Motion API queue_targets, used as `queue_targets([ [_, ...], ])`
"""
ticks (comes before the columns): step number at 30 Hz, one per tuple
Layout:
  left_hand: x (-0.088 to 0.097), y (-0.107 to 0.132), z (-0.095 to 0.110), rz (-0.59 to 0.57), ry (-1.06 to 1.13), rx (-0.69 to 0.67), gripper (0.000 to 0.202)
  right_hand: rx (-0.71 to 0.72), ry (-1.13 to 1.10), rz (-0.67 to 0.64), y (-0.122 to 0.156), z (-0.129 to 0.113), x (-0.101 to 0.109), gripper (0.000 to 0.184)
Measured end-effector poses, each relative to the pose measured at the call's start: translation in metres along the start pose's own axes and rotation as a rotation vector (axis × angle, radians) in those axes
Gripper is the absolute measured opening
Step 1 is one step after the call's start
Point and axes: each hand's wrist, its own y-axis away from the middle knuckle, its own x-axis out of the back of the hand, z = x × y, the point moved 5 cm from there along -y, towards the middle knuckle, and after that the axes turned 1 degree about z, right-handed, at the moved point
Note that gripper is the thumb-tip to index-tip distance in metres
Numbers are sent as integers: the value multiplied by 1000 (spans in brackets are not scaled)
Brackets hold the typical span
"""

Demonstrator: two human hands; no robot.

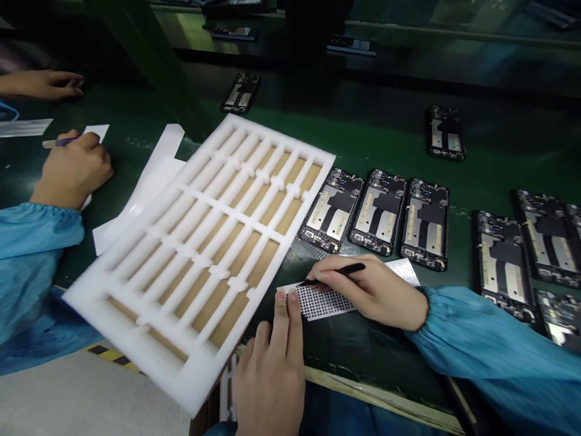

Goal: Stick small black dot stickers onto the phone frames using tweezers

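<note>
My right hand (370, 290) is closed around black tweezers (347, 268), their tips down at the left part of a white sheet with rows of small black dots (324, 303). On the sheet's left corner rest the outstretched index and middle fingertips of my left hand (275, 363); its other fingers are bent. Just beyond my hands lie three opened phones (379, 212) side by side, their black boards and silvery insides facing up. A transparent dotted sheet (311, 249) is partly under the leftmost phone.
A white foam tray (236, 215) with long slots slants across the green bench, left of my hands. More opened phones (502, 260) lie right and farther back (446, 133). At left, a co-worker's hand (75, 166) grips a slim tool near white sheets (145, 175).
</note>
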Motion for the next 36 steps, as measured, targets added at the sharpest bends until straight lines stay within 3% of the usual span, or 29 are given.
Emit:
queue_targets([
  [8, -8, 2, -5, 37, 11, -3, 60, -114, -168, 126, 4, 12, -10, 34],
  [13, -3, -1, -7, 41, 14, 21, 53, -175, -301, 182, 0, 21, -13, 48],
  [17, 1, -1, -8, 24, 30, 55, 57, -200, -369, 226, 13, 14, 22, 54],
  [21, 0, 0, -9, 1, 43, 88, 63, -212, -242, 331, 56, 0, 69, 47],
  [24, 0, 1, -9, -15, 54, 84, 64, -205, -141, 381, 81, -7, 78, 37],
  [27, 1, 2, -10, -42, 32, 86, 65, -160, -137, 362, 76, -10, 61, 27],
  [30, 2, 4, -10, -59, 6, 73, 67, -214, -266, 333, 46, 1, 31, 27],
  [33, 2, 6, -8, -54, 3, 67, 67, -333, -385, 294, 13, 21, -2, 34],
  [36, 1, 6, -5, -31, 4, 58, 64, -359, -428, 248, -2, 34, -25, 46],
])
